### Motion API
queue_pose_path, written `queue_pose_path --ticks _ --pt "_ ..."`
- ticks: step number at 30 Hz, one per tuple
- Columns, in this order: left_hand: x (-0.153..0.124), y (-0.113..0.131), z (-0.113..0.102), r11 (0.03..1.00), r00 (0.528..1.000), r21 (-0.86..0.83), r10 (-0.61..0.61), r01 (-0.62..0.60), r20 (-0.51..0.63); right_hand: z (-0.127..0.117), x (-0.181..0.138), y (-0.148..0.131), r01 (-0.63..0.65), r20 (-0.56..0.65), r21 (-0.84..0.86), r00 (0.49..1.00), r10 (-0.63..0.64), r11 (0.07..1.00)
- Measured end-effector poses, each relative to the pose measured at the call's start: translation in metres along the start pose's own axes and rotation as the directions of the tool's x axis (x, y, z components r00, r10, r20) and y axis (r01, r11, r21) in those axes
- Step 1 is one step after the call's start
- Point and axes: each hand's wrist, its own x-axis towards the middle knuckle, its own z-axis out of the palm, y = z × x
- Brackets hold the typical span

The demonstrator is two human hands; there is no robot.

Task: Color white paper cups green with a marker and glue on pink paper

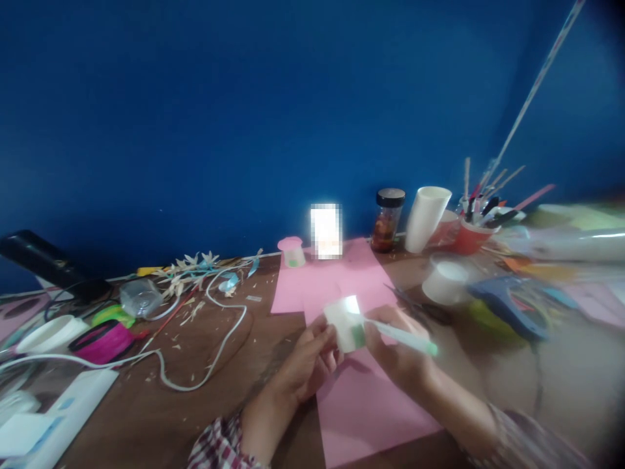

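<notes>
My left hand [306, 362] is closed around a small white paper cup [344, 321], held above a pink paper sheet [361, 404] on the brown table. My right hand [398, 355] grips a white and green pen [405, 337] whose tip touches the cup's side, where a green patch shows. Both hands are close together near the middle of the view. The picture is blurred by motion.
Behind stand a small pink-capped cup [291, 251], a dark-lidded jar [388, 219], a tall white cup [426, 218] and a red cup of pens [471, 231]. A blue glue gun [508, 301] and scissors [420, 307] lie right. White cable [215, 352], dried flowers and tape rolls lie left.
</notes>
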Motion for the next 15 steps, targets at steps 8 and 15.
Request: queue_pose_path --ticks 8,15 --pt "-0.0019 0.0025 0.0039 1.0 1.0 0.004 -0.008 0.008 0.008 0.0 -0.0007 0.0004 -0.011 0.004 -0.001 1.0 0.011 1.0" --pt "-0.0001 0.0012 0.0027 1.0 1.0 -0.005 -0.003 0.003 0.001 -0.0001 0.0001 0.0007 -0.015 0.005 -0.004 1.0 0.015 1.0"
